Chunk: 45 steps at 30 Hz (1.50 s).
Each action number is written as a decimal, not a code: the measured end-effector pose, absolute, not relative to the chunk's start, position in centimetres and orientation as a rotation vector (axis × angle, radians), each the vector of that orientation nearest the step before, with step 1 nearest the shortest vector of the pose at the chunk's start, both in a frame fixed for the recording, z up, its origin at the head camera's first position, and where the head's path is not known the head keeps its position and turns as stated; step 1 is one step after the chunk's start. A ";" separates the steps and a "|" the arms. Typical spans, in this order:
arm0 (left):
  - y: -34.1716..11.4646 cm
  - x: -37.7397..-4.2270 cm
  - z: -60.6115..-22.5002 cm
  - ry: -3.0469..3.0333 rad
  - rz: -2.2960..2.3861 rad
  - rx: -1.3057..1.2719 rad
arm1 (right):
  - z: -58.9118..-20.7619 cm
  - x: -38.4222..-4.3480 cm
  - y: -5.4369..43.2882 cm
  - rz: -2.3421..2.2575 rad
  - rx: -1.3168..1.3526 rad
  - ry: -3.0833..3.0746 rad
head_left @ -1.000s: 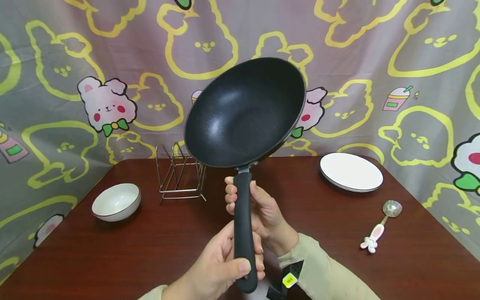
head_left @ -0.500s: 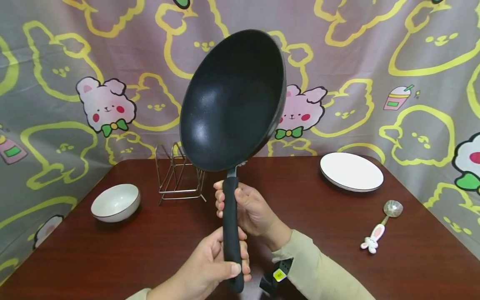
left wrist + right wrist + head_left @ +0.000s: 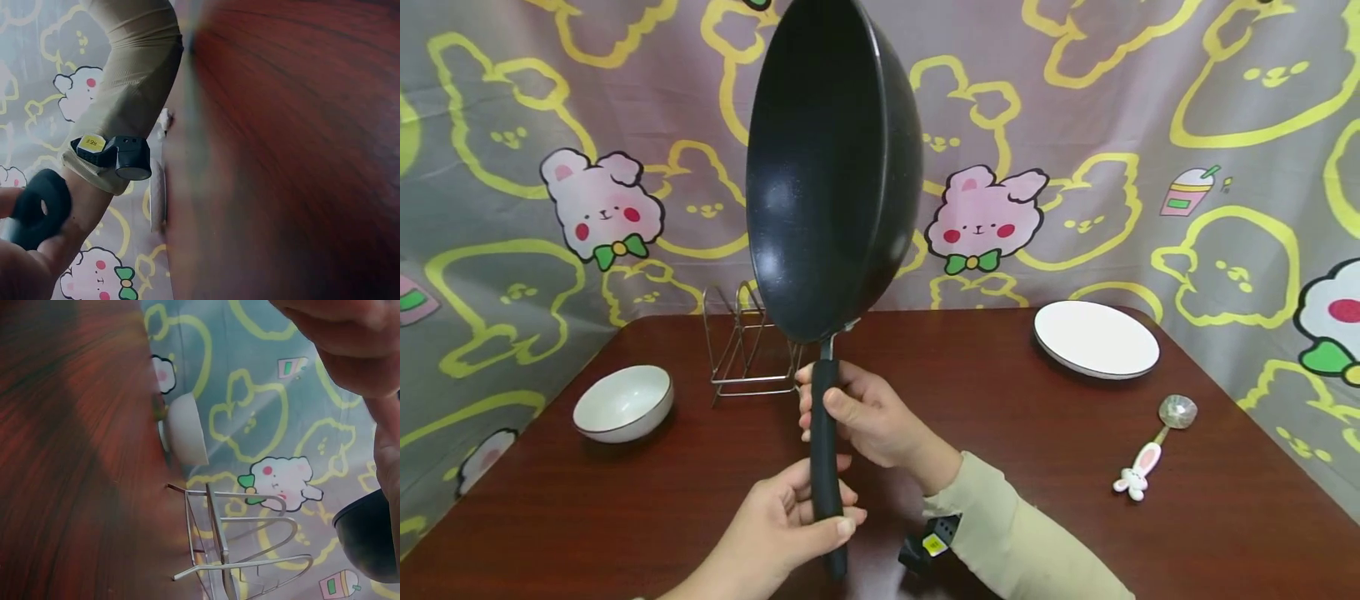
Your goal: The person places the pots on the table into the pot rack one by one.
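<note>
Both hands hold a black wok [image 3: 816, 183] upright above the table in the head view, its bowl turned partly left so the outer right side shows. My right hand [image 3: 880, 417] grips the upper part of the black handle [image 3: 824, 450], just below the metal neck. Lower down, my left hand [image 3: 782, 508] holds the handle's end, thumb across the front and fingers behind. The left wrist view shows the handle's end with its hanging hole [image 3: 50, 203] by the left hand. In the right wrist view, part of the wok [image 3: 369, 534] appears beside the right hand [image 3: 350, 344].
A wire rack [image 3: 752, 383] stands behind the wok on the brown table [image 3: 1000, 400]. To the left sits a white bowl [image 3: 625, 404]; at the back right lies a white plate [image 3: 1097, 340]. A spoon with a rabbit handle [image 3: 1146, 467] lies on the right. A patterned curtain [image 3: 1075, 125] hangs behind.
The wok has been raised and moved left, and its bowl has turned so more of its outer side shows. Both hands moved left with the handle. The view has shifted slightly.
</note>
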<state>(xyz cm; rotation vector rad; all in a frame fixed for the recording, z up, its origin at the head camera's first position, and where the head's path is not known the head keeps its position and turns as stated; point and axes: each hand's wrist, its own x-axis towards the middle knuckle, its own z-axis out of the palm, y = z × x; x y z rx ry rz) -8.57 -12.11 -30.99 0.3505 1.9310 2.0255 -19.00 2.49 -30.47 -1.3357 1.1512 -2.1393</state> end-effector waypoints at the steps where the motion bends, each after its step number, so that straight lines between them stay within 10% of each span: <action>1: -12.3 -8.5 -31.0 1.964 2.005 0.343 | -30.5 -19.0 2.3 -2.132 -1.343 1.163; 45: -16.2 -10.3 -33.3 2.797 1.774 -0.186 | -31.7 -20.1 -5.8 -1.716 -1.310 2.349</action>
